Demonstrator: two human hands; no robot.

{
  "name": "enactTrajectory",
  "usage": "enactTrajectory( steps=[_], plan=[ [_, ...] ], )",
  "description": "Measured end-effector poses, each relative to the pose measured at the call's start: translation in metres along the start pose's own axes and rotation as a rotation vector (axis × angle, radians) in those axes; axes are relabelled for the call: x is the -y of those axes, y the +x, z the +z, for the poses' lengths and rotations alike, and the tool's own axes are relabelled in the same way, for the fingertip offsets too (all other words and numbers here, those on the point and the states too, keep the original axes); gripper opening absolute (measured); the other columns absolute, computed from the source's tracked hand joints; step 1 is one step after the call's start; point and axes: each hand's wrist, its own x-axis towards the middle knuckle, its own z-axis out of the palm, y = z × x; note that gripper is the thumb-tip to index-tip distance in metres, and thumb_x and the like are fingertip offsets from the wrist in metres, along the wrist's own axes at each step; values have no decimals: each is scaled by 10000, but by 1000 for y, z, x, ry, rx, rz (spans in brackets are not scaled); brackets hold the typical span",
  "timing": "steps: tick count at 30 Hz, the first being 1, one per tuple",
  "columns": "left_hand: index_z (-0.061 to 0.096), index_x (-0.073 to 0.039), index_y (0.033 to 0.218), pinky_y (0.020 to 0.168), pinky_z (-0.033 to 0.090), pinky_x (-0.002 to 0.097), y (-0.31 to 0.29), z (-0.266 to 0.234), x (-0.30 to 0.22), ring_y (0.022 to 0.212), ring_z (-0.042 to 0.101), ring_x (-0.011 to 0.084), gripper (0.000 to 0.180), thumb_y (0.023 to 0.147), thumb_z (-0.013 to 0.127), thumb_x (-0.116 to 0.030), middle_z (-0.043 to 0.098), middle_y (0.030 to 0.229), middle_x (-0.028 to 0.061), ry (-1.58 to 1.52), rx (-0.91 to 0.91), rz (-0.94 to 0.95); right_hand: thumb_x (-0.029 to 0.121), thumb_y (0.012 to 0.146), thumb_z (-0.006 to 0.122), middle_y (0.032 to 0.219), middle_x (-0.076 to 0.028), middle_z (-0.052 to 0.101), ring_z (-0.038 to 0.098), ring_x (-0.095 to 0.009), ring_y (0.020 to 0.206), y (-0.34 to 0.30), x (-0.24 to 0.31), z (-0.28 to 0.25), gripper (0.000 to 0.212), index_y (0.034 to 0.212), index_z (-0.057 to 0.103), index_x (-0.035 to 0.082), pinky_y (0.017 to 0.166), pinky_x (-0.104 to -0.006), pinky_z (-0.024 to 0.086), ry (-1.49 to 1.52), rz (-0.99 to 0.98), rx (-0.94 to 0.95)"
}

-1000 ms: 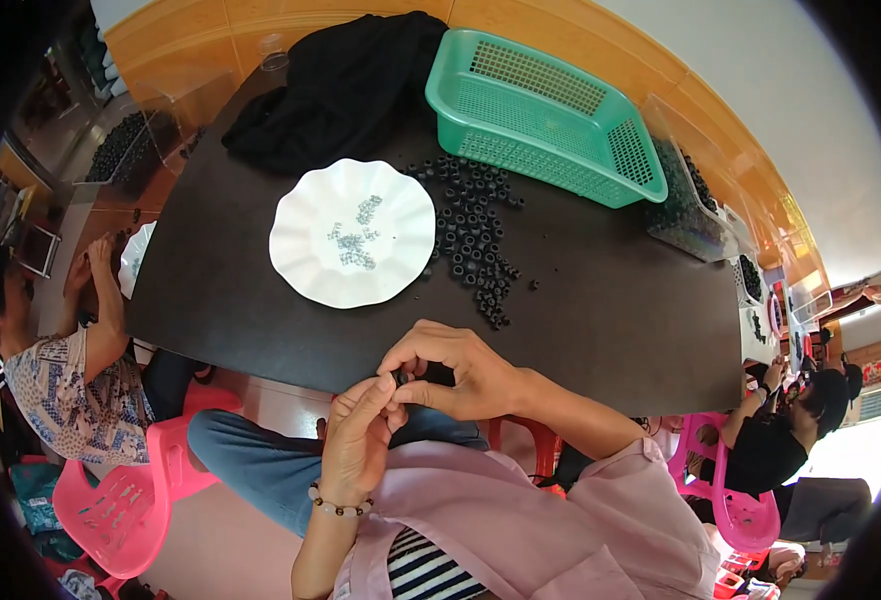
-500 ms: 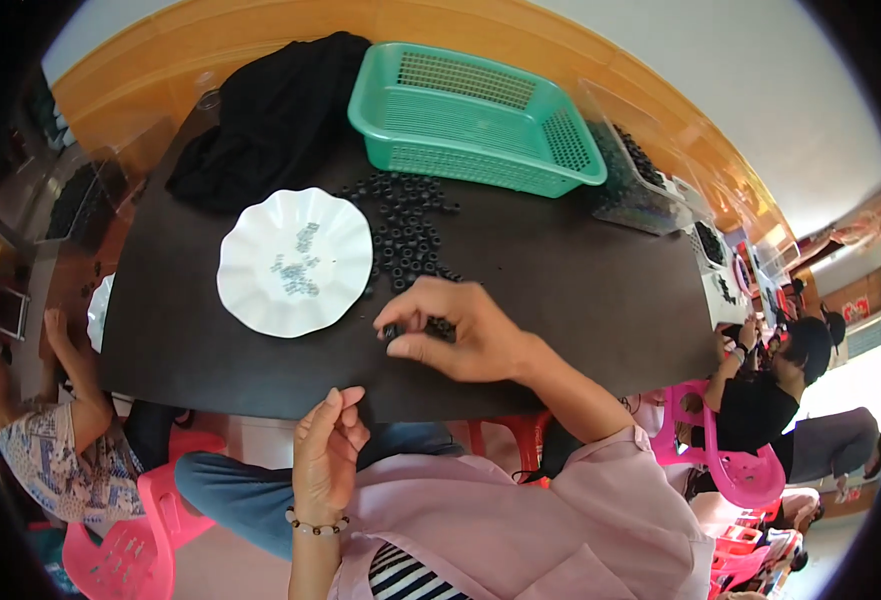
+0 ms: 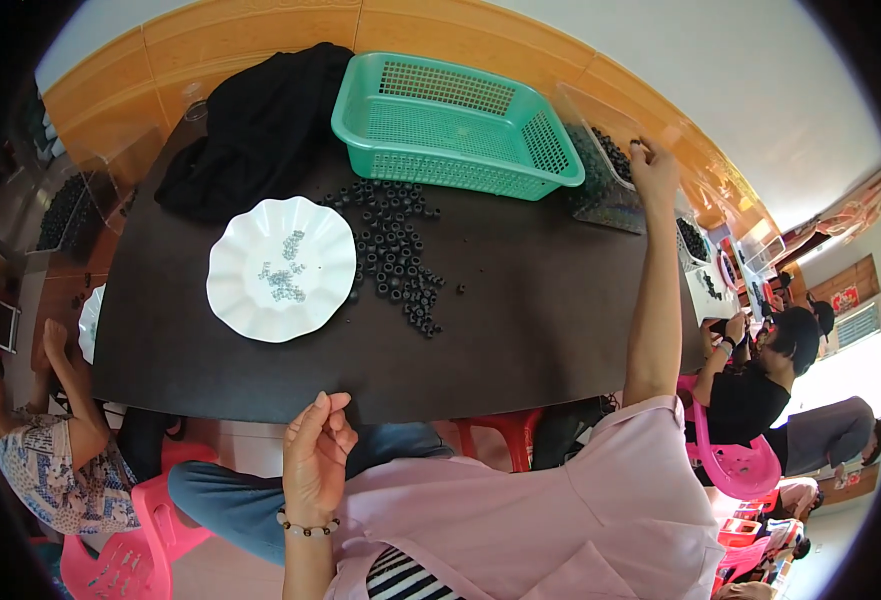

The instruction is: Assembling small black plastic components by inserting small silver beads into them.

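Note:
My right hand (image 3: 653, 172) is stretched out to the far right, over a clear plastic box (image 3: 610, 208) that holds many small black ring-shaped parts (image 3: 612, 153). Its thumb and fingers are pinched, with a small dark piece showing at the tips. My left hand (image 3: 318, 440) stays at the table's front edge, fingers curled and thumb pressed to the forefinger; whatever it holds, if anything, is too small to make out. A loose pile of black ring-shaped parts (image 3: 397, 245) lies mid-table. Beside it, a white scalloped plate (image 3: 235, 290) carries tiny clear pieces (image 3: 285, 280).
Behind the pile stands a green plastic basket (image 3: 440, 175). Black cloth (image 3: 250, 135) lies at the back left of the dark table (image 3: 530, 330). Other people sit at the left (image 3: 60, 460) and right (image 3: 760, 395), near pink chairs (image 3: 735, 465).
My right hand has moved from beside the pile, where it pinched a small black part, to above the clear box at the far right. My left hand keeps its pinch near the table edge.

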Motion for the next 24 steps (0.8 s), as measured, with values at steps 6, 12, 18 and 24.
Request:
enactTrajectory(
  steps=[6,12,18,24],
  plan=[
    [698,8,962,567,408,234,0,-1,-1,596,485,85,228,962,600,-198,568,693,-7,28,-3,5,210,878,642,801,-130,718,663,-163,699,-20,13,10,309,1082,694,-17,675,-295,508,-81,65,80],
    [693,0,964,571,406,250,-1,-6,1,602,480,98,238,961,601,-219,556,700,-6,39,-22,14,132,932,611,839,-50,711,602,-67,741,-83,116,36,201,1038,700,-13,672,-232,474,395,-51,318],
    [703,-2,966,583,413,237,-4,-4,-1,615,495,99,233,962,600,-210,578,704,-5,20,-21,14,102,889,657,780,-91,675,587,-132,650,-124,185,48,157,1003,699,3,618,-272,473,485,-168,627],
    [696,-7,978,590,404,250,-4,-8,-1,630,486,112,244,968,591,-226,559,706,-4,30,-9,11,28,842,635,802,-115,654,605,-234,749,-132,197,69,169,1005,678,4,692,-327,492,441,-365,768]
  ],
)
